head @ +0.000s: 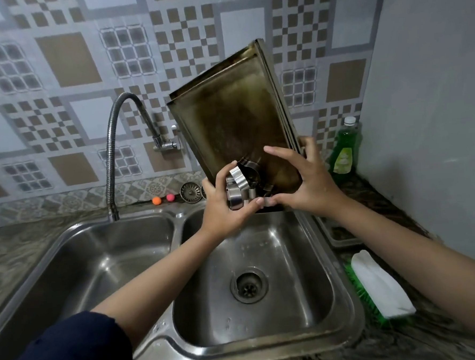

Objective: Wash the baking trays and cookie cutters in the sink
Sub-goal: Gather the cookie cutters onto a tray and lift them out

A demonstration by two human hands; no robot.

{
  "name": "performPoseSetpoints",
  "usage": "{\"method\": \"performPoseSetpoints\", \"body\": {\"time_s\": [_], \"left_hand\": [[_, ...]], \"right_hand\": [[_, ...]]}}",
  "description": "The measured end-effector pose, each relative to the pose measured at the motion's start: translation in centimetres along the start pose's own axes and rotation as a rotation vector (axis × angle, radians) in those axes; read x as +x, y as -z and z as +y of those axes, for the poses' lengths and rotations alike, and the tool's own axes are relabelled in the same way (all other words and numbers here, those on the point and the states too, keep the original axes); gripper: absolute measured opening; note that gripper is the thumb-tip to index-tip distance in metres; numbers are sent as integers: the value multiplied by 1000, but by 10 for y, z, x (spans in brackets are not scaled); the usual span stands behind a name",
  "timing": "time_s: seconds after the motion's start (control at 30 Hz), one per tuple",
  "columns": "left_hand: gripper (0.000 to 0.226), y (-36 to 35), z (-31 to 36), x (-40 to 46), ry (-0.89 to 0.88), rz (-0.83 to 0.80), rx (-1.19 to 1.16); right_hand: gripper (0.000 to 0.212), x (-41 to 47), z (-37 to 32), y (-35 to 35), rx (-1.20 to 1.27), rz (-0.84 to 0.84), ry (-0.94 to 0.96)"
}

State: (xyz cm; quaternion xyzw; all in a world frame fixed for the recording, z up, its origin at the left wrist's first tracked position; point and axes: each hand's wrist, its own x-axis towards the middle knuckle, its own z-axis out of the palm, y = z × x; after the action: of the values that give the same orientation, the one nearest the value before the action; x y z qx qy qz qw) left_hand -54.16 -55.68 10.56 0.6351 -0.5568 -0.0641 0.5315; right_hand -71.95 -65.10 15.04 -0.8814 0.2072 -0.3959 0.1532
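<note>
Above the sink's right basin (266, 311), stacked baking trays (235, 116) stood tilted, long axis upward.
Cookie cutters (241, 185), shiny metal bands, sat at the trays' low end, cupped by the left hand (226, 205); the right hand (300, 176) gripped the stained trays' right edge, fingers spread.

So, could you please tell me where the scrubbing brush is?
The scrubbing brush lies on the counter at lower right of the head view, beside the right sink basin, below the green soap bottle.

patterned tile wall (65, 59), grey side wall (433, 84)
</note>
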Motion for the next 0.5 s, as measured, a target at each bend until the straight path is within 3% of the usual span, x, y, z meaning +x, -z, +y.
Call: {"method": "performPoseSetpoints", "body": {"time_s": [0.27,0.4,0.5], "left_hand": [[73,48,-20,-45,353,-161,156],[88,78,-32,-65,598,-218,246],[78,100,-39,-81,718,-231,288]], "right_hand": [[102,-31,-9,-72,336,-78,-184],[102,-45,-22,-115,523,-158,-309],[99,-52,-37,-146,633,-225,-355]]}}
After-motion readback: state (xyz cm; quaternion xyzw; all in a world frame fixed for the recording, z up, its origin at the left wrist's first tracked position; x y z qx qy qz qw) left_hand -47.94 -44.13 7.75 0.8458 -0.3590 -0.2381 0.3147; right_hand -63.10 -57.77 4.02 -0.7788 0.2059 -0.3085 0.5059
